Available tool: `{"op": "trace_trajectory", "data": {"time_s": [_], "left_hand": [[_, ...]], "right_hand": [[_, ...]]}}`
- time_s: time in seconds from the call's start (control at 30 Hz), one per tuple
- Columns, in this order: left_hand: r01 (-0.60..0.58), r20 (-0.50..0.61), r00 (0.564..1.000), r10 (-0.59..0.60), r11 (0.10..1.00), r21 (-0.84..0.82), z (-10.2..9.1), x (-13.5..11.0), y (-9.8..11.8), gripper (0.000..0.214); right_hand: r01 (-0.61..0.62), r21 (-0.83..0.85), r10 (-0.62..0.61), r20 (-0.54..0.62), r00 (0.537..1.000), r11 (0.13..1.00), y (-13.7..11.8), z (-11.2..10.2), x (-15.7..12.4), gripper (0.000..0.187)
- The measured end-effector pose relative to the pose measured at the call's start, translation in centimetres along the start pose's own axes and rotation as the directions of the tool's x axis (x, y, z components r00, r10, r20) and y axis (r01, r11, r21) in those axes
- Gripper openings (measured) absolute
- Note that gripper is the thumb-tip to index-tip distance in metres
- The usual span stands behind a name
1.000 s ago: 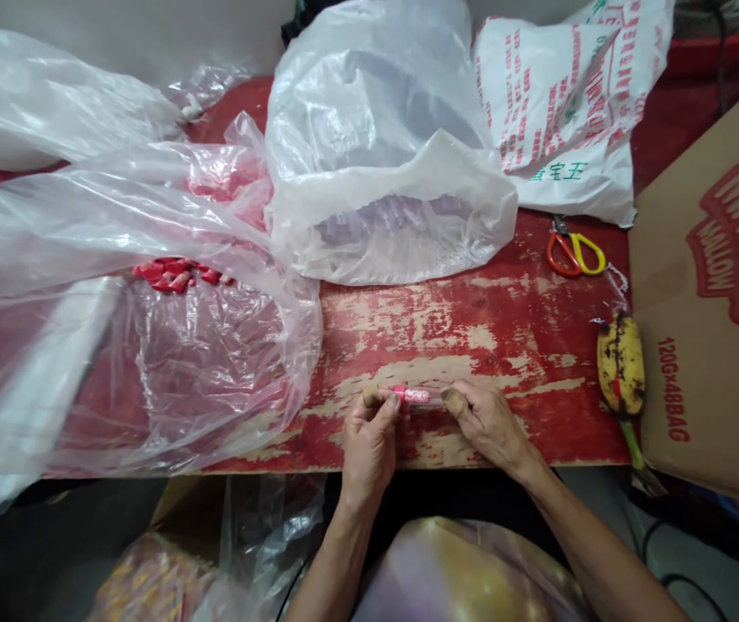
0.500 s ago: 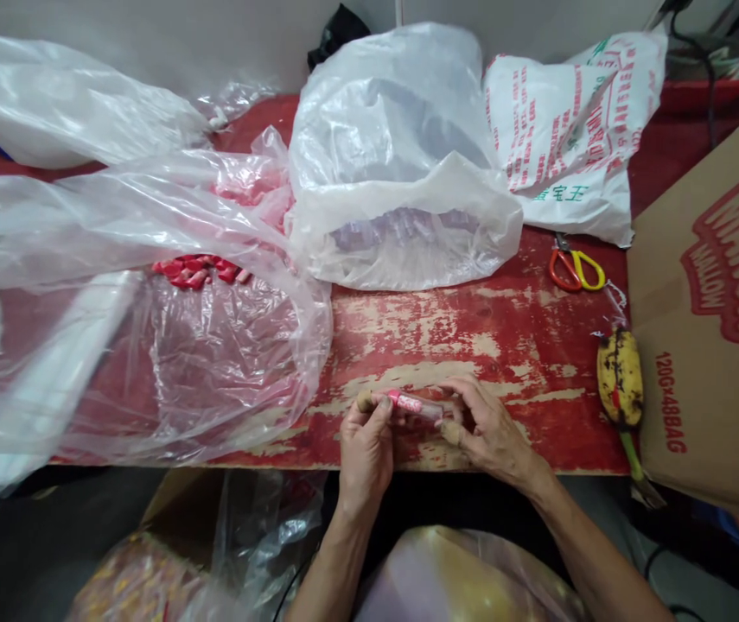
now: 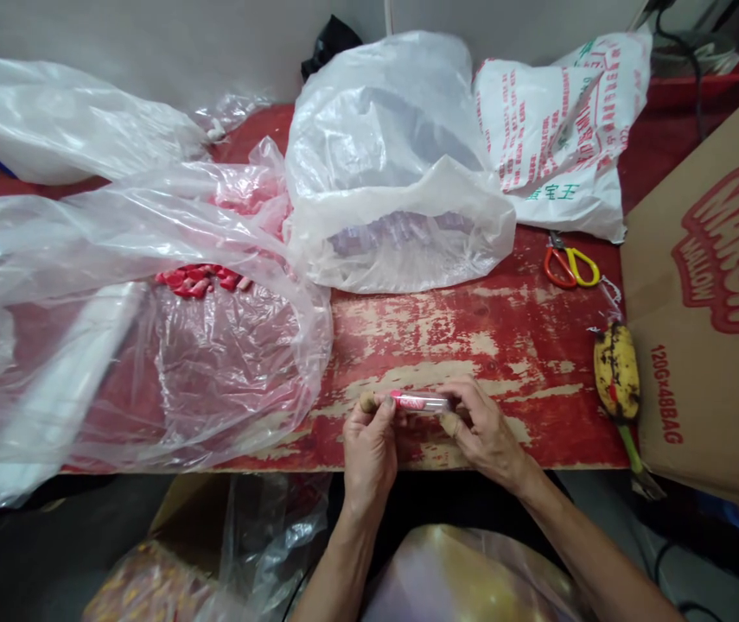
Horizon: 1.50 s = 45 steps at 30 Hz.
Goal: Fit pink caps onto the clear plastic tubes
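Observation:
A small clear plastic tube (image 3: 419, 402) with a pink label lies level between my hands, just above the peeling red wooden table top (image 3: 473, 337). My left hand (image 3: 369, 453) pinches its pink end between finger and thumb, and the tip of one digit is covered in a tan wrap. My right hand (image 3: 482, 428) grips the clear end with its fingers, and its thumb tip is wrapped in the same way.
A clear bag of pale tubes (image 3: 401, 250) sits ahead of my hands. Red pieces (image 3: 194, 279) lie among clear plastic sheeting (image 3: 232, 371) on the left. To the right are orange-and-yellow scissors (image 3: 567, 268), a spotted banana (image 3: 616, 373), and a cardboard box (image 3: 712, 294).
The tube has levelled out from a slight tilt, and my right hand's fingers have shifted along it. The whole view has drifted slightly.

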<state>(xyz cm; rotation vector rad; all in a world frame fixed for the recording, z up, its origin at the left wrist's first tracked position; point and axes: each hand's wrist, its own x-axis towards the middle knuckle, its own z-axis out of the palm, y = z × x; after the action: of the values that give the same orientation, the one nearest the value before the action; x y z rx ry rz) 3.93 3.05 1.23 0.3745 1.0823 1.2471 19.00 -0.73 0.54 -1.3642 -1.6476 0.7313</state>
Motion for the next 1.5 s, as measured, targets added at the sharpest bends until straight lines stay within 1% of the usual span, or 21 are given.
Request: {"op": "trace_trajectory", "data": {"time_s": [0.07, 0.1, 0.17, 0.23, 0.3, 0.4, 0.5, 0.57, 0.67, 0.73, 0.8, 0.87, 0.93, 1.03, 1.1, 1.23, 1.3, 1.37, 1.4, 1.47, 1.5], "left_hand": [[0.024, -0.013, 1.000, -0.024, 1.000, 0.004, 0.2, 0.0, 0.1, 0.032], [0.032, -0.010, 0.999, -0.032, 0.999, 0.008, 0.2, 0.0, 0.1, 0.032], [0.032, 0.022, 0.999, -0.032, 0.999, 0.024, 0.3, -0.2, 0.0, 0.031], [0.018, 0.064, 0.998, -0.021, 0.999, 0.037, 0.3, -0.3, -0.1, 0.029], [0.013, 0.076, 0.997, -0.015, 0.999, 0.034, 0.3, -0.5, -0.2, 0.028], [0.014, 0.054, 0.998, -0.015, 1.000, 0.007, 0.3, -0.4, -0.3, 0.028], [0.014, 0.038, 0.999, -0.013, 1.000, -0.017, 0.3, -0.3, -0.4, 0.027], [0.014, 0.024, 1.000, -0.014, 1.000, -0.023, 0.3, -0.3, -0.4, 0.027], [0.015, 0.013, 1.000, -0.014, 1.000, -0.016, 0.2, -0.2, -0.5, 0.029], [0.022, 0.013, 1.000, -0.022, 1.000, -0.016, 0.1, 0.0, -0.5, 0.029], [0.032, 0.007, 0.999, -0.032, 0.999, -0.022, 0.0, 0.1, -0.6, 0.029], [0.041, 0.013, 0.999, -0.041, 0.999, -0.027, 0.0, 0.1, -0.7, 0.028], [0.042, 0.021, 0.999, -0.041, 0.999, -0.032, 0.0, 0.1, -0.8, 0.028], [0.050, 0.031, 0.998, -0.050, 0.998, -0.029, 0.1, 0.1, -0.9, 0.028], [0.053, 0.022, 0.998, -0.052, 0.998, -0.029, 0.1, 0.1, -0.8, 0.028], [0.031, -0.017, 0.999, -0.032, 0.998, -0.057, -0.1, 0.4, -0.7, 0.029], [0.030, -0.003, 1.000, -0.030, 0.998, -0.060, -0.2, 0.5, -0.8, 0.028], [0.025, 0.016, 1.000, -0.024, 0.998, -0.056, -0.3, 0.5, -0.9, 0.026], [0.022, 0.021, 1.000, -0.020, 0.998, -0.055, -0.4, 0.4, -1.0, 0.025], [0.009, 0.022, 1.000, -0.008, 0.998, -0.055, -0.4, 0.4, -1.0, 0.024], [0.004, 0.022, 1.000, -0.003, 0.998, -0.056, -0.4, 0.5, -1.1, 0.024]], "right_hand": [[0.068, -0.030, -0.068, -0.004, 0.998, 0.997, 0.0, -0.3, 0.0, 0.022], [0.067, -0.045, -0.067, -0.005, 0.998, 0.997, 0.1, -0.4, 0.1, 0.021], [-0.006, -0.072, 0.005, -0.010, 1.000, 0.997, 0.4, -0.4, 0.2, 0.016], [-0.110, -0.119, 0.109, -0.021, 0.994, 0.987, 0.6, -0.4, 0.2, 0.027], [-0.176, -0.159, 0.176, -0.017, 0.984, 0.971, 0.6, -0.4, 0.3, 0.038], [-0.154, -0.156, 0.160, 0.023, 0.987, 0.976, 0.3, -0.7, 0.3, 0.026], [-0.103, -0.120, 0.112, 0.072, 0.991, 0.987, -0.1, -0.9, 0.2, 0.030], [-0.137, -0.131, 0.150, 0.099, 0.984, 0.982, -0.1, -0.9, 0.2, 0.020], [-0.225, -0.180, 0.244, 0.091, 0.966, 0.958, -0.1, -0.7, 0.4, 0.035], [-0.217, -0.169, 0.235, 0.094, 0.968, 0.961, -0.2, -0.7, 0.6, 0.032], [-0.156, -0.139, 0.173, 0.118, 0.978, 0.978, -0.4, -0.7, 0.8, 0.024], [-0.106, -0.123, 0.123, 0.138, 0.983, 0.987, -0.5, -0.7, 0.9, 0.024], [-0.135, -0.153, 0.155, 0.130, 0.979, 0.979, -0.4, -0.6, 0.9, 0.019], [-0.225, -0.226, 0.250, 0.086, 0.965, 0.948, 0.0, -0.4, 0.8, 0.030], [-0.203, -0.230, 0.225, 0.074, 0.972, 0.952, 0.2, -0.5, 0.8, 0.025], [-0.102, -0.189, 0.126, 0.120, 0.985, 0.977, 0.2, -0.8, 0.9, 0.021], [-0.145, -0.192, 0.171, 0.126, 0.977, 0.971, 0.2, -0.8, 0.8, 0.018], [-0.203, -0.196, 0.226, 0.108, 0.968, 0.960, 0.1, -0.8, 0.8, 0.029], [-0.214, -0.192, 0.236, 0.102, 0.966, 0.958, 0.1, -0.8, 0.8, 0.030], [-0.189, -0.177, 0.211, 0.114, 0.971, 0.966, 0.1, -0.8, 0.8, 0.022], [-0.157, -0.170, 0.180, 0.130, 0.975, 0.973, 0.1, -0.9, 0.9, 0.024]]}}
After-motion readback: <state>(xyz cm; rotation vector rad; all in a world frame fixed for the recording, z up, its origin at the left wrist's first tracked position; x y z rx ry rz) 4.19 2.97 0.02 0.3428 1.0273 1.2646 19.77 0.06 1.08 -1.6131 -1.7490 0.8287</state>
